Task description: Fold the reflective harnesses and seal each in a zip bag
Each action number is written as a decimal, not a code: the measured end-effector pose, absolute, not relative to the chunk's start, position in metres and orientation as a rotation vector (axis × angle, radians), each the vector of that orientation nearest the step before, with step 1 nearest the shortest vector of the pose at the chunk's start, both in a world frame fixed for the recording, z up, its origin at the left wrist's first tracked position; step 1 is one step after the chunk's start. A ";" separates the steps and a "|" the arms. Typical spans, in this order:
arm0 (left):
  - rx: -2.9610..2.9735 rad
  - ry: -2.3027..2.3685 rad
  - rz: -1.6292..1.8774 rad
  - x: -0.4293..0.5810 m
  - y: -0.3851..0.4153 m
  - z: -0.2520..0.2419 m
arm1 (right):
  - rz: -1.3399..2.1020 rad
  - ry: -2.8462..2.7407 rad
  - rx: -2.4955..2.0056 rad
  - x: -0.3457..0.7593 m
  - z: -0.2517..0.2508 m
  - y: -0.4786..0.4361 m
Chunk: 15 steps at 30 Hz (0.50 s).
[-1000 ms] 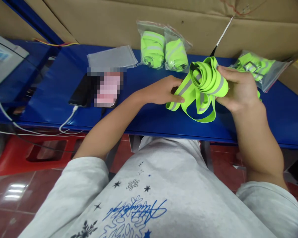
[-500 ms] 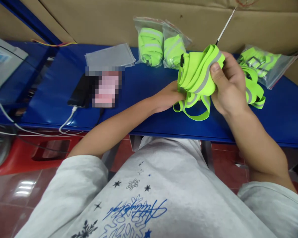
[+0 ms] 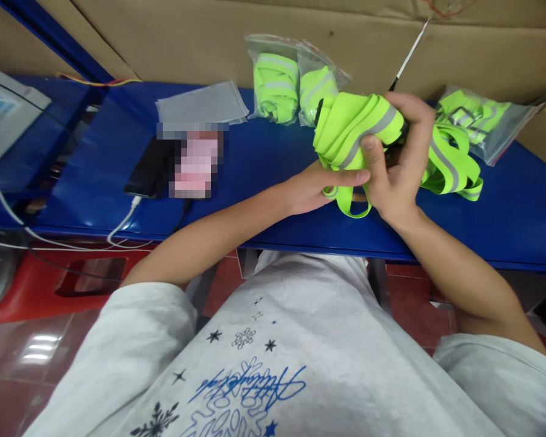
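A neon-green strap with a grey reflective stripe (image 3: pixel 352 124) is rolled into a bundle above the blue table (image 3: pixel 273 182). My right hand (image 3: pixel 398 164) is wrapped round the bundle, thumb pressed on its front. Loose loops of the same strap trail to the right (image 3: pixel 452 167) and hang below. My left hand (image 3: pixel 321 185) lies under the bundle, its fingers stretched toward the lower loop and touching it.
Two clear bags with rolled green straps (image 3: pixel 275 85) (image 3: pixel 318 88) lean on the cardboard wall (image 3: pixel 255 36), another filled bag (image 3: pixel 482 115) at the right. Empty clear bags (image 3: pixel 202 103) and a black phone with a cable (image 3: pixel 148 170) lie at the left.
My right hand has turned the rolled strap over and lowered it toward my left hand. The left hand has shifted under the bundle, fingers now extended.
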<state>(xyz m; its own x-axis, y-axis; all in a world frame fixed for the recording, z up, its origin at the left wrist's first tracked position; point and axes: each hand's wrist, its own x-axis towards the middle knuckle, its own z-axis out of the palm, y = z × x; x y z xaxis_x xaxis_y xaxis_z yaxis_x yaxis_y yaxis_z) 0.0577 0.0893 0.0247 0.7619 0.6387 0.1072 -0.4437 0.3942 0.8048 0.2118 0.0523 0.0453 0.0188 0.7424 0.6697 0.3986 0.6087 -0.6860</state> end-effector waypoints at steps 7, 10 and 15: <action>0.949 0.509 0.722 0.063 0.090 0.021 | 0.290 -1.650 -1.026 0.220 0.041 0.076; 0.991 0.629 0.722 0.057 0.093 0.025 | 0.202 -1.717 -1.006 0.228 0.041 0.080; 1.043 0.574 0.615 0.045 0.098 0.035 | -0.086 -1.928 -0.962 0.239 0.043 0.075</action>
